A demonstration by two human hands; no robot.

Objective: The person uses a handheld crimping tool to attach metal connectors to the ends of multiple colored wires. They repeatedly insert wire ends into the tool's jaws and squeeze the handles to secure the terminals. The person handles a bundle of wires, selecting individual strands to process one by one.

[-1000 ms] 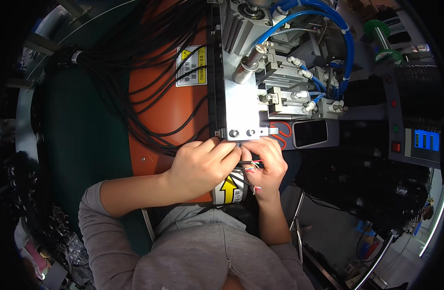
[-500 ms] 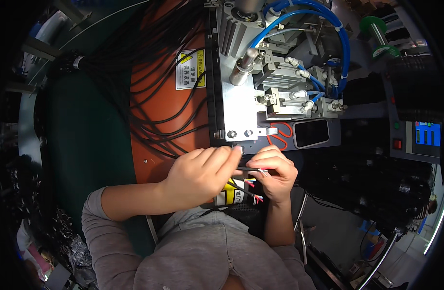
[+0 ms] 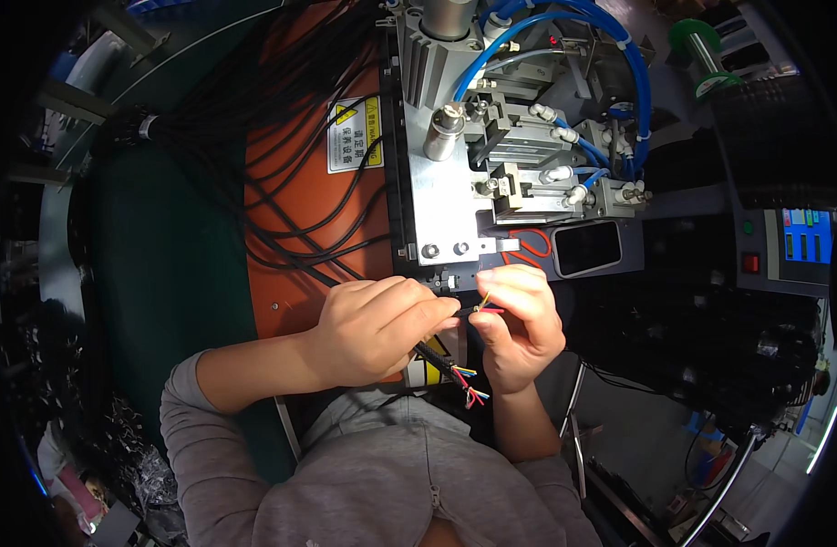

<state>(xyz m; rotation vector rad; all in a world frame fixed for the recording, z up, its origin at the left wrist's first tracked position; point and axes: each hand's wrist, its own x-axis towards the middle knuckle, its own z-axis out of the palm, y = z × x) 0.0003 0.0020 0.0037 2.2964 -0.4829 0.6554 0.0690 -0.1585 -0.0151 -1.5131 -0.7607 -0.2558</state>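
Observation:
My left hand (image 3: pixel 377 330) is closed around a black cable, just behind its stripped end. From that end, thin coloured wires (image 3: pixel 488 309), red and yellow among them, fan out between the fingertips of my right hand (image 3: pixel 525 321). Its thumb and forefinger are bent around these wires. Below my left hand, more black cables (image 3: pixel 439 356) hang with red, blue and yellow wire ends spread apart. Just beyond my hands stands a metal machine with a bright plate (image 3: pixel 450 214), and a small white-tipped part (image 3: pixel 452 282) sits under its front edge.
Blue air hoses (image 3: pixel 645 91) loop over the machine's cylinders. A phone (image 3: pixel 588 249) and red-handled scissors (image 3: pixel 533 244) lie right of the plate. Many black cables (image 3: pixel 300 223) drape over the orange surface (image 3: pixel 300 314) at left. A control screen (image 3: pixel 806 244) stands far right.
The wire ends at my right fingertips have spread apart, with yellow and red showing. My right hand has shifted slightly up; the hanging cables have swung a little down and left.

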